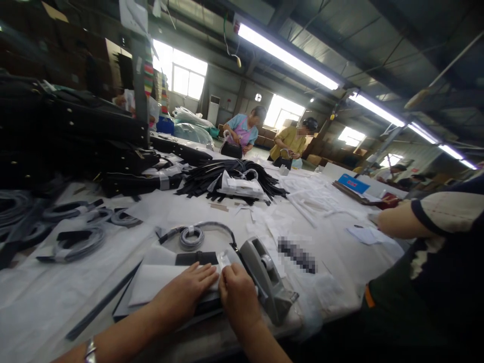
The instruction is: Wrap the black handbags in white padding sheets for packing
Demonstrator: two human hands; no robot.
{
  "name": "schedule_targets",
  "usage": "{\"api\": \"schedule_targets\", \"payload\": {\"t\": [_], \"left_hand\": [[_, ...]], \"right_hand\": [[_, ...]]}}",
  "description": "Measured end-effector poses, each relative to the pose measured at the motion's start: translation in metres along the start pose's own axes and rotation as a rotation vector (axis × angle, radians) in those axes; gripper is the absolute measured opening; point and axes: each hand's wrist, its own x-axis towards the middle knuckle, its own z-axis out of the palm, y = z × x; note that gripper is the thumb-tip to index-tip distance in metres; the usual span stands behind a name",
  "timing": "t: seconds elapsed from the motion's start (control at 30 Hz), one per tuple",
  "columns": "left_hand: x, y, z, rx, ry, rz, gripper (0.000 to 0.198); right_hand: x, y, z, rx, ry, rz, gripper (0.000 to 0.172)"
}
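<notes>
A black bag (pixel 120 308) lies flat before me, mostly covered by a white wrapping sheet (pixel 157 277). Its plastic-wrapped handle (pixel 217 225) arches out at the far side. My left hand (pixel 194 282) presses flat on the sheet and on a black band (pixel 194 258) of the bag, fingers stretched. Beside it, my right hand (pixel 238 290) is closed, pinching a pale translucent strip (pixel 224 259) at the bag's right edge; whether it is tape or film I cannot tell. A grey tape dispenser (pixel 260 275) stands just right of that hand.
Coiled, wrapped straps (pixel 81 244) lie at left, below stacked black bags (pixel 71 126). A heap of black straps (pixel 200 176) is farther back. White scraps (pixel 310 194) litter the table. One person's arm (pixel 397 220) is close at right; two people (pixel 242 128) work across.
</notes>
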Motion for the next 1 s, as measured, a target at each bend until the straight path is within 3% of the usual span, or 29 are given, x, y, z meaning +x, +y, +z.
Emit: {"api": "schedule_targets", "payload": {"t": [0.13,0.23,0.33,0.47,0.6,0.73,0.83,1.0], "left_hand": [[0.006,-0.002,0.007,-0.047,-0.013,-0.01,0.077],[0.006,-0.005,0.009,-0.084,0.002,-0.006,0.07],[0.002,-0.009,0.008,-0.077,0.065,0.018,0.055],[-0.004,-0.015,0.011,0.0,0.152,0.019,0.056],[-0.004,-0.019,0.008,0.104,0.147,0.0,0.05],[-0.004,-0.024,-0.017,0.224,0.021,0.041,0.047],[-0.009,-0.033,-0.032,0.301,-0.01,0.129,0.051],[-0.02,-0.042,-0.013,0.348,0.103,0.095,0.055]], "right_hand": [[-0.008,-0.001,0.01,0.062,0.049,-0.055,0.017],[-0.014,0.002,0.005,0.113,0.061,-0.055,0.018],[-0.017,0.019,-0.007,0.191,0.146,-0.073,0.023],[-0.02,0.053,-0.011,0.211,0.31,-0.036,0.031],[-0.028,0.066,-0.003,0.276,0.254,0.06,0.028],[-0.031,0.066,-0.002,0.311,0.203,0.099,0.027],[-0.031,0.068,-0.003,0.314,0.135,0.05,0.026],[-0.036,0.069,-0.001,0.229,0.072,-0.003,0.047]]}}
